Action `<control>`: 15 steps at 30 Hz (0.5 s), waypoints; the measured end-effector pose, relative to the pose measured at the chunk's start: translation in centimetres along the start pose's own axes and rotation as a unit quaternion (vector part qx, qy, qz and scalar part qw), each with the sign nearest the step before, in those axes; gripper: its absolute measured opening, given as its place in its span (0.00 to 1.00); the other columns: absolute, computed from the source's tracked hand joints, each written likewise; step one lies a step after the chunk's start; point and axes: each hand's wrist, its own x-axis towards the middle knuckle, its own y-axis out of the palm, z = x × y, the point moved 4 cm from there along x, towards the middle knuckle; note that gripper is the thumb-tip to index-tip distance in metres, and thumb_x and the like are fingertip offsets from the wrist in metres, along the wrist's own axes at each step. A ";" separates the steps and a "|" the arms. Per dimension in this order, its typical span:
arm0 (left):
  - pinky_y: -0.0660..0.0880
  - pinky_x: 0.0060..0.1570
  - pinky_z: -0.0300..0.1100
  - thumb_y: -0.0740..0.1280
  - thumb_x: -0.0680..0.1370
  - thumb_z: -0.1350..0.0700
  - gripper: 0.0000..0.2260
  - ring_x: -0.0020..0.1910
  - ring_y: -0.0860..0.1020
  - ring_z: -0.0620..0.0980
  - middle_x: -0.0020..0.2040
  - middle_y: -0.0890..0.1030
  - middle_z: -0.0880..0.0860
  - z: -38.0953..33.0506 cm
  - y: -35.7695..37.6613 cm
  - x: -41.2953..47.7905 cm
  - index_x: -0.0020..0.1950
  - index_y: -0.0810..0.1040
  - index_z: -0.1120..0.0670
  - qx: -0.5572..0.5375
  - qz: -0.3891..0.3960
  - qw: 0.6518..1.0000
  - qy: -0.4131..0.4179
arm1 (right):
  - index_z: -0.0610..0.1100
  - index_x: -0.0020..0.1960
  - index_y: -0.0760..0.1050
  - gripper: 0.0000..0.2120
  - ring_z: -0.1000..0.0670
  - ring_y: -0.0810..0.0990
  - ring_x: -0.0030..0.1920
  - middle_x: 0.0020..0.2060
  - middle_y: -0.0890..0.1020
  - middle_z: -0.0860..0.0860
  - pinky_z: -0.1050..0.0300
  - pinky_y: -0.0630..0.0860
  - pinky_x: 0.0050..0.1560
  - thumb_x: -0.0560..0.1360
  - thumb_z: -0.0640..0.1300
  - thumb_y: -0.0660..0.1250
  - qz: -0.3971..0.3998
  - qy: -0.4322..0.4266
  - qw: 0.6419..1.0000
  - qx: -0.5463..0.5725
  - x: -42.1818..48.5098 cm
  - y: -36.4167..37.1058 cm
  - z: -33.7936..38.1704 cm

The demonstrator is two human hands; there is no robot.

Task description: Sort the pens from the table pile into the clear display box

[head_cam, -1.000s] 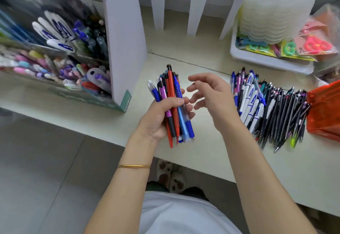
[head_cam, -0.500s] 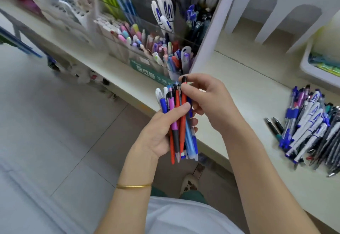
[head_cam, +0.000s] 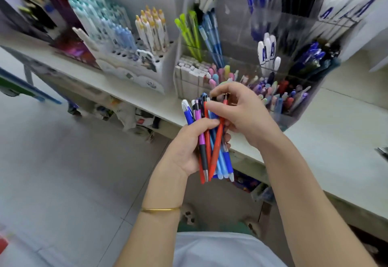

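Observation:
My left hand [head_cam: 186, 149] grips a bundle of pens [head_cam: 204, 151], blue, purple and red, upright in front of the shelf edge. My right hand [head_cam: 241, 111] pinches the top of one red pen [head_cam: 218, 138] in that bundle, which leans out from the others. Just behind my hands stands the clear display box [head_cam: 298, 107], its tiered compartments filled with pastel, blue and white pens. The table pile is out of view except for a dark sliver at the right edge.
A white tiered stand [head_cam: 134, 65] of pens sits left of the clear box on the white shelf [head_cam: 336, 144]. Green and blue pens [head_cam: 199, 33] fill upper compartments. Grey floor lies to the left below the shelf.
The view swung left, from the pen pile to the display box. My right hand closed on a red pen's top and tilted it out of the bundle.

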 end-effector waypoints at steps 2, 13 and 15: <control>0.80 0.37 0.42 0.64 0.76 0.61 0.05 0.35 0.81 0.52 0.36 0.81 0.55 -1.1 -1.0 0.1 0.45 0.79 0.60 0.007 -0.006 1.000 0.000 | 0.50 0.54 0.79 0.12 0.61 0.75 0.33 0.48 0.80 0.59 0.66 0.71 0.34 0.72 0.45 0.73 -0.002 -0.016 0.999 -0.031 0.9 1.1 0.8; 0.80 0.36 0.43 0.64 0.78 0.63 0.03 0.33 0.79 0.51 0.37 0.78 0.57 -4.9 -2.7 3.0 0.46 0.77 0.62 0.034 0.012 0.999 -0.038 | 0.50 0.58 0.80 0.14 0.63 0.77 0.35 0.34 0.78 0.67 0.66 0.73 0.34 0.73 0.40 0.72 0.023 -0.009 1.000 -0.012 4.8 2.4 1.9; 0.80 0.37 0.44 0.66 0.76 0.62 0.03 0.34 0.79 0.51 0.37 0.78 0.57 -5.6 -2.5 3.8 0.46 0.77 0.61 0.034 0.018 0.999 -0.037 | 0.52 0.54 0.80 0.12 0.55 0.78 0.36 0.36 0.78 0.59 0.56 0.76 0.34 0.73 0.39 0.72 0.020 -0.007 1.000 0.011 5.8 1.9 1.8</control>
